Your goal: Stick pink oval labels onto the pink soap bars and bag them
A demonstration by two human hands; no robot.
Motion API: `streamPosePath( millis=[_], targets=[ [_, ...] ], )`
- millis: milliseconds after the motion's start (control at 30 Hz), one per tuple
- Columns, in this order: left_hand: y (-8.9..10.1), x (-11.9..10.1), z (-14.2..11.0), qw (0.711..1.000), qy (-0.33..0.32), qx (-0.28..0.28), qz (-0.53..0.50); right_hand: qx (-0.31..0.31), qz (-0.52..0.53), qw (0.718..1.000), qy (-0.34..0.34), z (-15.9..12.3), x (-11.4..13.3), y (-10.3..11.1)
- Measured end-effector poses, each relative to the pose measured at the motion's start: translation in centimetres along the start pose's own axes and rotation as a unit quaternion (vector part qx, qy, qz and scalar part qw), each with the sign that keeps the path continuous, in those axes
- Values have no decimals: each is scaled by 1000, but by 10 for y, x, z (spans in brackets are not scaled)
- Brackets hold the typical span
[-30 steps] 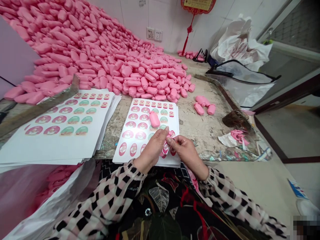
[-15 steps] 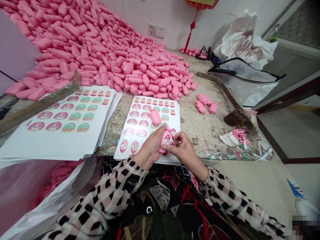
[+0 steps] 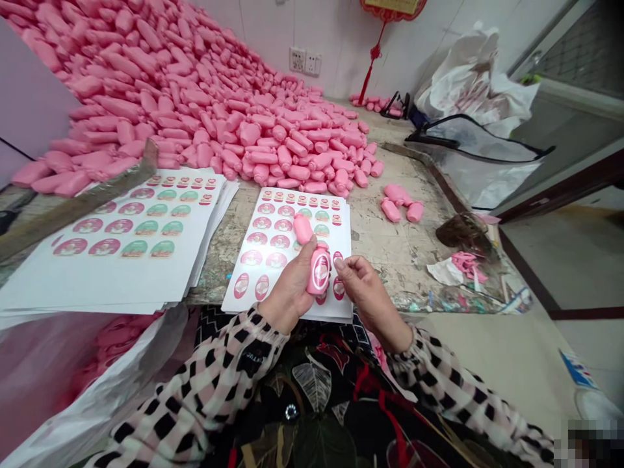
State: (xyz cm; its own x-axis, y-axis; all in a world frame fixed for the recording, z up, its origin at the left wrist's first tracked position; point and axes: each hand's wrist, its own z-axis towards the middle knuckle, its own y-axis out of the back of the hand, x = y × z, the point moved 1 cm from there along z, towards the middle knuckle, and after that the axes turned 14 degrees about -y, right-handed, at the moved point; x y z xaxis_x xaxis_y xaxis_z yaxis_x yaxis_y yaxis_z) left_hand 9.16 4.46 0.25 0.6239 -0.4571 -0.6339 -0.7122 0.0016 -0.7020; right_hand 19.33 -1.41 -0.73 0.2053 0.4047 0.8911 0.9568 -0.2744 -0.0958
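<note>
Pink bottle point(image 3: 320, 272) (partly hidden) in left hand point(image 3: 288, 292).

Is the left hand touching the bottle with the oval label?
Touching: the head view shows the left hand gripping the labelled pink bottle along its side.

The left sleeve point(image 3: 195, 390) seemingly reads "NTUC".

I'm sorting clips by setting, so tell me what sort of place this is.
Probably a small workshop: a heap of pink bottle-shaped pieces lies on a worn worktable, sticker sheets lie in front, and the left hand holds a labelled pink piece.
</note>
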Motion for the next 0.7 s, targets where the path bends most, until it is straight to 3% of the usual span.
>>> streamPosePath(
  millis=[100,300,700],
  targets=[
    [1,3,0,998,-57,-29,-19,-9,-12,1000,24,-1,-1,-10],
    [1,7,-4,996,-86,-9,-34,1,24,999,42,-1,-5,-24],
    [-2,3,-2,996,-13,-29,-89,38,108,993,3,5,-1,-20]
  ],
)
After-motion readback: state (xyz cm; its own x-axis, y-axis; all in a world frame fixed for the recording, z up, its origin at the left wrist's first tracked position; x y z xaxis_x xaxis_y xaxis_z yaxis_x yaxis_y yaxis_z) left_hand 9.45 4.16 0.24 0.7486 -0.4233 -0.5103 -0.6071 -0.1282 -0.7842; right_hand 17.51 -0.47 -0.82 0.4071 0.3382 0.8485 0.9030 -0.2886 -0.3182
